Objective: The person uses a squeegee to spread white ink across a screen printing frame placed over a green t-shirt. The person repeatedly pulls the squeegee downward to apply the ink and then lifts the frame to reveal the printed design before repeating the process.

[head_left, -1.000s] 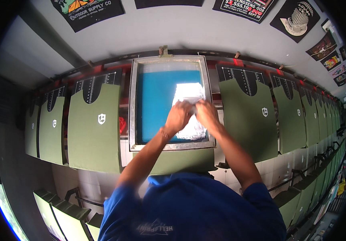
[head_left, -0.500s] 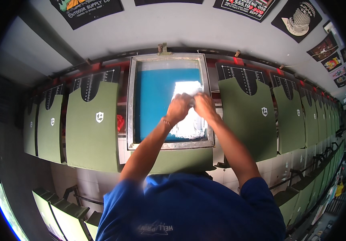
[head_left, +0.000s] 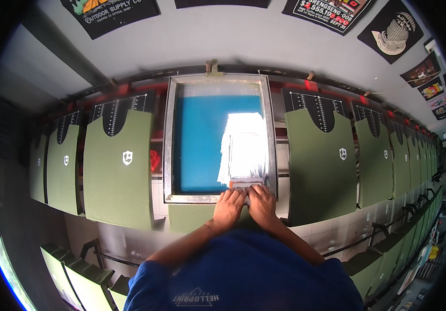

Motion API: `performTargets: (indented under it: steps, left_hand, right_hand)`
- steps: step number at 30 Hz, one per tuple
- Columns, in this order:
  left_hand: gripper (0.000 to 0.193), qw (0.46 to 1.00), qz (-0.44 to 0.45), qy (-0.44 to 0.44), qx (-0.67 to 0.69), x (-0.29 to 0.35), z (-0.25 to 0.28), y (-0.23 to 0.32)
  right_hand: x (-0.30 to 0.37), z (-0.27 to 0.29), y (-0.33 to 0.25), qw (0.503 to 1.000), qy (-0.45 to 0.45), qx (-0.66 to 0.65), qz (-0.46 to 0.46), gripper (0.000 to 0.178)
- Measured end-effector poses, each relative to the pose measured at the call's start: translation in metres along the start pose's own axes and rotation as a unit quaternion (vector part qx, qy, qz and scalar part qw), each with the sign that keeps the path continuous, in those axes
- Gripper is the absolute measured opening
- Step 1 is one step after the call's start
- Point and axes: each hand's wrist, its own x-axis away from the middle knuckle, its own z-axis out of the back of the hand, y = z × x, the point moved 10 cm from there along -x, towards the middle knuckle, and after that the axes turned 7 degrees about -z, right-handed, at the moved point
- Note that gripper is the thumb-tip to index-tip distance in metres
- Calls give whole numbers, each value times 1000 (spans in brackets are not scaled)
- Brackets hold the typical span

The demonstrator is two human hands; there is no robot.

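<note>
Both hands grip a squeegee (head_left: 246, 183) at the near end of a screen-printing frame (head_left: 169, 140). My left hand (head_left: 229, 206) and my right hand (head_left: 262, 203) sit side by side, fingers wrapped over its handle, which they partly hide. The squeegee's blade rests against the blue mesh (head_left: 199, 140) inside the metal frame. White ink (head_left: 246, 140) covers a tall patch on the right of the mesh, glossy near the blade. Below the frame, the green fabric on a board (head_left: 194, 217) shows at its near end.
Green shirts with small white shield prints lie on boards to the left (head_left: 117, 171) and right (head_left: 321, 171), in rows along a rail. Behind the frame a clamp (head_left: 212, 67) stands on the rail. More green-covered boards (head_left: 80, 274) stand nearer me. Printed cloths hang on the wall.
Both hands have drawn the squeegee toward me, from the middle of the mesh to its near edge. The white patch now shows uncovered by my hands.
</note>
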Motion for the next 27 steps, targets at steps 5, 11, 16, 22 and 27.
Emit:
performTargets:
  steps: [5,11,16,22,27]
  left_hand:
    - [35,999,-34,22,-21,-65,1,-44]
    - [22,995,-56,74,39,-162,37,-98]
    - [20,996,-57,73,14,-154,41,-81]
    - [36,997,-13,51,-54,-49,20,-17]
    - [42,996,-8,-26,-79,10,-27,3]
  right_hand:
    - [-75,2,17,999,28,24,9,22]
    - [-193,9,31,998,16,53,37,12]
    - [-175,26,24,998,-13,55,31,19]
    - [-54,20,3,997,6,10,72,26]
    - [17,0,2,997,4,11,80,43]
